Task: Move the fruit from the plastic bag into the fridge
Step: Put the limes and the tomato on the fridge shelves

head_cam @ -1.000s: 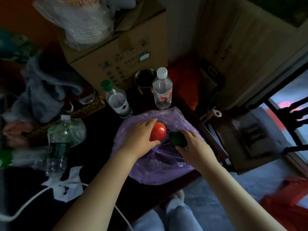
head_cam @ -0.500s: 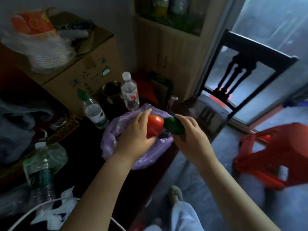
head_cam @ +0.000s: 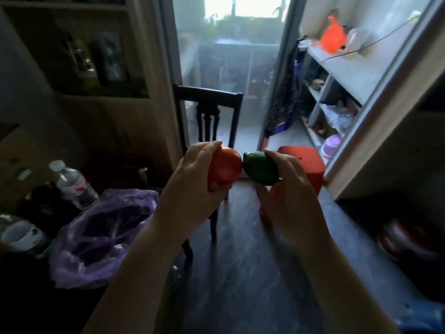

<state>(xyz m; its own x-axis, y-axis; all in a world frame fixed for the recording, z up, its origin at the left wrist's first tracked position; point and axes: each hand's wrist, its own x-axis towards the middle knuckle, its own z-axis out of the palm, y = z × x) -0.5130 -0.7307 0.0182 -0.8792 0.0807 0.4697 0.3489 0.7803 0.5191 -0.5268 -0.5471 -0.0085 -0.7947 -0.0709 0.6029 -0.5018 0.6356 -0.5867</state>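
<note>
Both hands have lifted clear of the purple plastic bag, which now lies slumped at lower left of the frame on the dark table. A black chair stands at centre, a red stool just right of it. At mid-frame the left hand has its fingers wrapped around a red fruit; the right hand grips a green fruit. The two fruits touch.

Standing before a bright doorway: a dark wooden chair. Sitting right of the chair, a red stool; rising beyond, white shelving. Running beneath, dark floor.
</note>
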